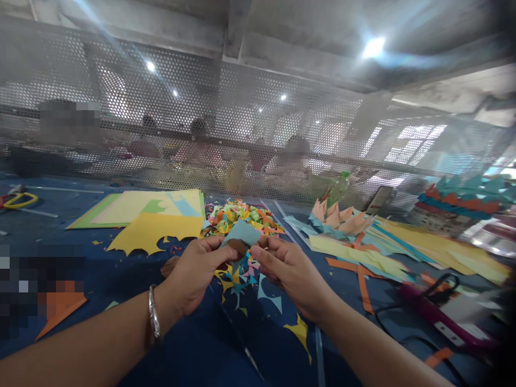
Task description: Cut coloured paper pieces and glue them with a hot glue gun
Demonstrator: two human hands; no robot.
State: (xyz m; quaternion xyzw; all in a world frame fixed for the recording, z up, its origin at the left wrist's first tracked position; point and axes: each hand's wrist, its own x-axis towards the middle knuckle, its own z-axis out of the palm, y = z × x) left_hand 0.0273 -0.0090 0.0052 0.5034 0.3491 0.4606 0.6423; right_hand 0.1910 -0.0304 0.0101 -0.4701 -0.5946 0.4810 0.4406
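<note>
My left hand [193,277] pinches a small light blue piece of paper [243,231] together with a brown round flat piece [237,246] under its thumb. From the other side, the closed fingers of my right hand [288,269] grip the paper's right edge. Both hands are above the blue tabletop [193,344], in front of a heap of colourful paper scraps [237,209]. Beside my left wrist, partly hidden, lies another brown piece [169,266]. To the left is a yellow sheet [157,230] with scalloped cut-outs along its near edge.
Stacked coloured paper [116,209] lies behind the yellow sheet. Yellow-handled scissors [22,201] are far left. Right stand a peach paper crown [338,217], paper strips [358,255] and a purple power strip [447,317] with cables. A perforated screen [262,129] borders the table's back.
</note>
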